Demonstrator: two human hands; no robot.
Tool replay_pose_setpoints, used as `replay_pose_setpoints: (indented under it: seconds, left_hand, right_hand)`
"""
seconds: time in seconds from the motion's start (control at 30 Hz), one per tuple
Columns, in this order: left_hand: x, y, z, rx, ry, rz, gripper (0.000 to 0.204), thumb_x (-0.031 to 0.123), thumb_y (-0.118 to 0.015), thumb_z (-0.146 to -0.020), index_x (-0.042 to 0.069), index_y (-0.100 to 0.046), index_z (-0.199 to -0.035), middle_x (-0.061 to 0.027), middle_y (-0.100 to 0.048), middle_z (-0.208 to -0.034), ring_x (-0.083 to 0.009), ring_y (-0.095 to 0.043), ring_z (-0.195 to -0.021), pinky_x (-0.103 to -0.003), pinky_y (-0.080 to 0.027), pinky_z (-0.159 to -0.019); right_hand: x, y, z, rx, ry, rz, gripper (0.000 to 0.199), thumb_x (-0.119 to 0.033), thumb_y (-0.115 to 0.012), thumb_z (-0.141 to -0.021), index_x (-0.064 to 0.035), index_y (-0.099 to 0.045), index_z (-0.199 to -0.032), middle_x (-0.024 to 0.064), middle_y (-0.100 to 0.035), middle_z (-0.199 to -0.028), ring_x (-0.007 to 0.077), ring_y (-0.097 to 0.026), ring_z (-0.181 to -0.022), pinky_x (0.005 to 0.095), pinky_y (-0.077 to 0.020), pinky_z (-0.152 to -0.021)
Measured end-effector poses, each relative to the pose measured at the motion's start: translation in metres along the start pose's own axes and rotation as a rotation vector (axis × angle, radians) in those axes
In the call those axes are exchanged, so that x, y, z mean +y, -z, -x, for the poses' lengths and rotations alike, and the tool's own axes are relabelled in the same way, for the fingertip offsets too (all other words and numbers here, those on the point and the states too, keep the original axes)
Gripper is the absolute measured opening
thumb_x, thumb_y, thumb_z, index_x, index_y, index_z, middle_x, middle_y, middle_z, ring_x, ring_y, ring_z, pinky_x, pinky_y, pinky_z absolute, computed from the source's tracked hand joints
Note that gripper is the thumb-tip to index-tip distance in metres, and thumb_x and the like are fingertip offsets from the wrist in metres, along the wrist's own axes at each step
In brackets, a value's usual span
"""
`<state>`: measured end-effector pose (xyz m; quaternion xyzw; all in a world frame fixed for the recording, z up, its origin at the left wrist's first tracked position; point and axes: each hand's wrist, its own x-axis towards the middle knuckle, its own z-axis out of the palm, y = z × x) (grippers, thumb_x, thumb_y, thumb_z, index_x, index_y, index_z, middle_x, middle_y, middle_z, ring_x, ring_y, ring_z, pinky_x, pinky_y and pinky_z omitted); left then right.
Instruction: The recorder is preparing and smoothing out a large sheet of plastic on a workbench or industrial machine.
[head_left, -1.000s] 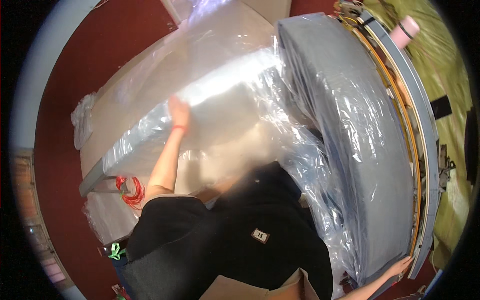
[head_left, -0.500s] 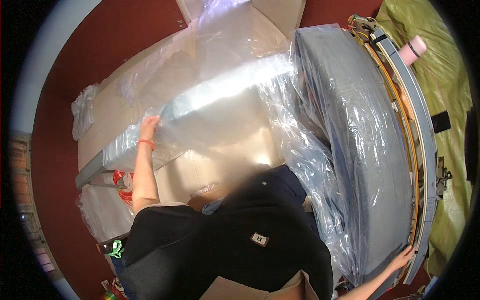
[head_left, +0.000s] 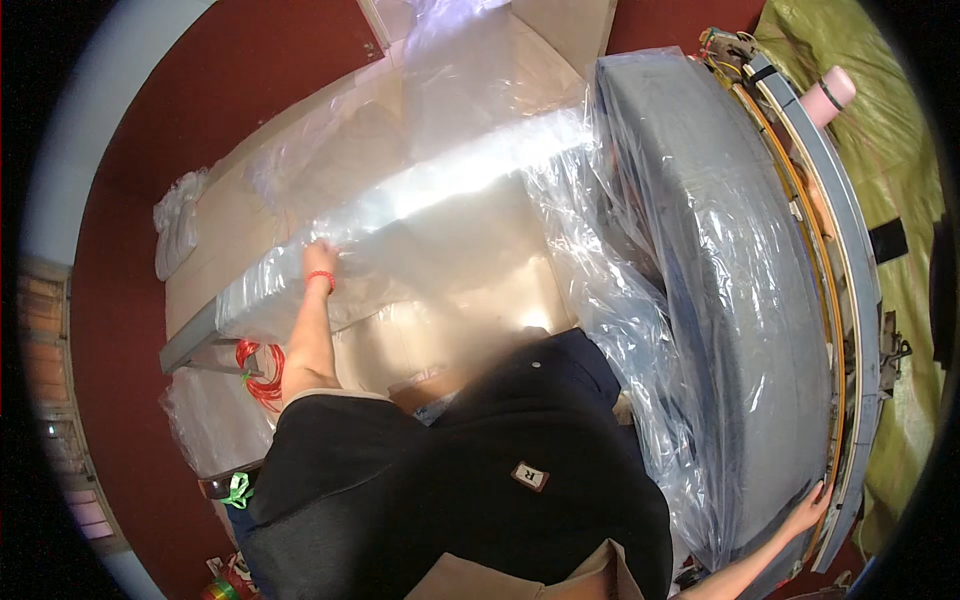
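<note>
My left hand is closed on clear plastic film at a long grey bench on the left. A red beaded band circles that wrist. At the lower right my right hand reaches to the long orange-edged rail of a machine. Its fingers look stretched out, with the fingertips at the rail; whether film lies under them I cannot make out. Next to the rail runs a wide grey padded surface with clear film over it. Loose, crumpled film hangs from its left side.
Cardboard lies below the bench. A coil of red cord hangs at its left end. Wires stick out at the machine's far end. A pink bottle stands beyond the pale bar, near a green tarp.
My left hand has shifted slightly right and nearer to me, its fingers now curled more tightly on the film. The right hand has moved slightly up along the rail. The view has shifted a little.
</note>
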<state>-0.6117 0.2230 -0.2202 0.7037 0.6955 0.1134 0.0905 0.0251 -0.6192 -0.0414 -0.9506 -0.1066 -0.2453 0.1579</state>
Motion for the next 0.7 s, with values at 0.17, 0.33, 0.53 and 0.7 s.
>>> replay_pose_setpoints:
  seconds: [0.17, 0.33, 0.53, 0.7]
  left_hand:
    - [-0.019, 0.066, -0.013, -0.261, 0.099, 0.588, 0.011, 0.021, -0.058, -0.080, 0.010, -0.061, -0.080, 0.0025, -0.060, -0.073, -0.0069, -0.053, -0.069, -0.022, -0.039, -0.059]
    - [0.017, 0.128, 0.009, 0.091, 0.163, 1.516, 0.011, 0.021, -0.053, -0.082, 0.014, -0.061, -0.083, 0.0022, -0.061, -0.079, -0.0094, -0.055, -0.076, -0.029, -0.041, -0.063]
    - [0.008, 0.109, -0.018, -0.316, -0.115, 0.009, 0.007, 0.016, -0.056, -0.079, 0.012, -0.060, -0.084, -0.0011, -0.059, -0.077, -0.0115, -0.055, -0.075, -0.026, -0.043, -0.066]
    - [-0.028, 0.094, -0.061, -0.466, -0.124, 0.202, 0.022, 0.027, -0.068, -0.072, 0.012, -0.054, -0.079, 0.0055, -0.054, -0.078, -0.0066, -0.049, -0.072, -0.024, -0.042, -0.059]
  right_hand:
    - [-0.008, 0.007, 0.001, -0.002, -0.027, 0.083, 0.039, -0.025, -0.050, -0.086, -0.0006, -0.048, -0.117, 0.0144, -0.050, -0.118, 0.0244, -0.048, -0.107, 0.0310, -0.0359, -0.090]
    - [-0.004, 0.003, 0.001, 0.001, -0.024, 0.050, 0.040, -0.024, -0.052, -0.086, -0.0002, -0.047, -0.117, 0.0144, -0.049, -0.118, 0.0243, -0.048, -0.107, 0.0309, -0.0360, -0.090]
    - [-0.013, -0.006, -0.011, -0.039, -0.002, 0.015, 0.040, -0.025, -0.053, -0.085, -0.0001, -0.048, -0.117, 0.0142, -0.050, -0.117, 0.0241, -0.049, -0.105, 0.0306, -0.0363, -0.089]
    - [-0.001, -0.010, -0.012, -0.026, -0.055, -0.194, 0.039, -0.026, -0.056, -0.083, -0.0058, -0.050, -0.117, 0.0167, -0.052, -0.114, 0.0225, -0.052, -0.100, 0.0308, -0.0364, -0.089]
